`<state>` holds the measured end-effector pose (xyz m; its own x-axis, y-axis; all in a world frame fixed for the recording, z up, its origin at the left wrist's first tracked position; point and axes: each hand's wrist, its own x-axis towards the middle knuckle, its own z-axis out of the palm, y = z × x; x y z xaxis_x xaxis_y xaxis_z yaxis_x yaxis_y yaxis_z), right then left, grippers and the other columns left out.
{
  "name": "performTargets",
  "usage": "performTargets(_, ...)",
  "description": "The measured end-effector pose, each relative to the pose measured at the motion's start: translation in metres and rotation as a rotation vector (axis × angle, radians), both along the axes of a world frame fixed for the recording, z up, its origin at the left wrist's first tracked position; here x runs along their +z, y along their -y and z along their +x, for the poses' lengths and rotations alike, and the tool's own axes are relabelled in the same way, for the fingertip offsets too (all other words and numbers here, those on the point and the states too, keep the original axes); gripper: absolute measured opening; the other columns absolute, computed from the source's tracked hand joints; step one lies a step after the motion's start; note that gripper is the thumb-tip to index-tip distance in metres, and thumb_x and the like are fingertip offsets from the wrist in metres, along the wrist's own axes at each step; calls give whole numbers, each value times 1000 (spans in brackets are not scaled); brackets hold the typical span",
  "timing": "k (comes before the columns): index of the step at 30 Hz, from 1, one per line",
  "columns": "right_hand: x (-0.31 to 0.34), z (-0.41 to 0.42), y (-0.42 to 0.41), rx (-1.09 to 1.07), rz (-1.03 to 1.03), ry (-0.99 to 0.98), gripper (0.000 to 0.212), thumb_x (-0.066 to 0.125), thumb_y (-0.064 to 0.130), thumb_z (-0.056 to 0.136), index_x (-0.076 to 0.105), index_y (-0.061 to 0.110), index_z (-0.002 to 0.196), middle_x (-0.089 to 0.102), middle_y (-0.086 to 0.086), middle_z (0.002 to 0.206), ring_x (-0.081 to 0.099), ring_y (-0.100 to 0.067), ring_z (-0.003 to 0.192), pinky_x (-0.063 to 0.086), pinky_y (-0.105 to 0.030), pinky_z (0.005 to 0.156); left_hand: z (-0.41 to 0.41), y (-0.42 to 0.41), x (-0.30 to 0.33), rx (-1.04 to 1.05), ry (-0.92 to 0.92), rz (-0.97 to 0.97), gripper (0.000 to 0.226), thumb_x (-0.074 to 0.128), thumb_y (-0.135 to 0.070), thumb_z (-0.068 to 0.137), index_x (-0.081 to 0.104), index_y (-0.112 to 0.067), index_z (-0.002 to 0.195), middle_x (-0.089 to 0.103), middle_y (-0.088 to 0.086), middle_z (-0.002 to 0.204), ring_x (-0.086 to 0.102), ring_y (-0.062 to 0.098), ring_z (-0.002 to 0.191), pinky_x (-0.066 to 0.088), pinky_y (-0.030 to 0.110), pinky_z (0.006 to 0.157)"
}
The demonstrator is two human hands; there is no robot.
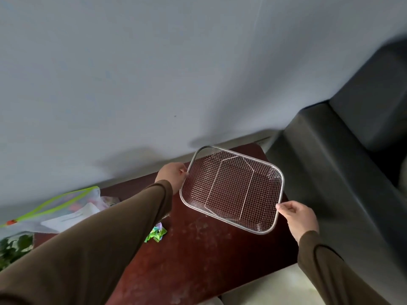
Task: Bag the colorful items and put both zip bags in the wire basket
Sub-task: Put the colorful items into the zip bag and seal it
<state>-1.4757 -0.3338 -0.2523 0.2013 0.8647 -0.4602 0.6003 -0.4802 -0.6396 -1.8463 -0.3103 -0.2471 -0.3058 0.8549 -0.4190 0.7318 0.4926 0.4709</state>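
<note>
A pale grey wall [154, 73] fills most of your head view, and below it a dark reddish-brown counter [198, 256] runs along its foot, with a dark grey upholstered seat [352, 161] close on the right. You have both hands on the wire basket [231, 190], which sits at the far right part of the counter, turned at a slant to the wall and holding nothing. Your left hand [172, 176] is closed on the rim at the basket's left side, fingers curled over the wire, with a brown sleeve [110, 234] stretching across the counter behind it. Your right hand [300, 217] pinches the rim at the near right corner, thumb on top and fingers folded under. Whether the basket rests on the counter or is lifted just off it cannot be told from here. Well to the left, near the wall, lies a clear zip bag [55, 208] with a bright green closure strip and an orange slider, and pale things show blurred inside it. A small green and purple crumpled colorful item [157, 233] lies on the counter just beside your left forearm, apart from the basket. Green leaves [13, 247] show at the left edge.
</note>
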Motion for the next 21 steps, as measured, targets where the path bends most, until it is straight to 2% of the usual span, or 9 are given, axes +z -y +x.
performTargets(3,9,-2,2,3,-7,77,18,70,37,85,69,20,82,70,-1,84,64,-21,79,45,-34,69,-3,7,3,5,14,28,20,67,-25,91,77,-13,102,76,9,105,68,28,102,50,34,87)
performTargets(6,25,-16,4,9,74,159,25,70,39,85,64,18,96,65,-4,86,62,-25,78,43,-34,70,-10,22,14,53,53,67,20,66,-25,91,74,-13,105,75,5,102,68,26,98,47,31,83)
performTargets(10,47,-73,18,174,262,62,15,69,29,87,65,19,97,64,0,81,62,-18,75,50,-34,71,-32,65,34,109,109,133,14,65,-27,92,72,-18,100,70,-7,90,65,19,90,44,27,79)
performTargets(13,52,-126,39,374,397,-4,7,64,24,92,65,20,98,64,7,86,60,-3,78,45,-17,67,-50,111,40,196,169,162,8,62,-24,93,67,-22,99,69,-11,86,64,16,82,47,29,78)
performTargets(15,46,-160,56,531,451,-17,9,61,25,94,65,22,101,61,11,90,57,0,76,42,-11,66,-58,143,40,265,205,168,5,61,-23,94,65,-24,97,68,-10,80,64,16,76,52,33,75)
performTargets(17,32,-191,74,699,504,-23,15,59,28,95,64,21,107,58,11,92,52,-2,73,48,-18,68,-66,174,40,303,184,172,5,61,-21,95,65,-22,97,66,-8,76,63,16,73,52,35,74)
performTargets(19,14,-218,88,878,561,19,28,56,36,95,61,19,116,58,7,101,54,-8,86,51,-25,78,-71,201,40,341,193,184,6,61,-19,96,66,-22,97,62,-7,72,58,15,68,51,38,71)
performTargets(21,-4,-241,95,1074,599,102,45,54,49,92,54,20,127,57,3,117,54,-16,101,49,-31,90,-74,223,40,355,206,198,7,62,-19,96,66,-25,96,62,-8,72,55,7,66,50,32,67)
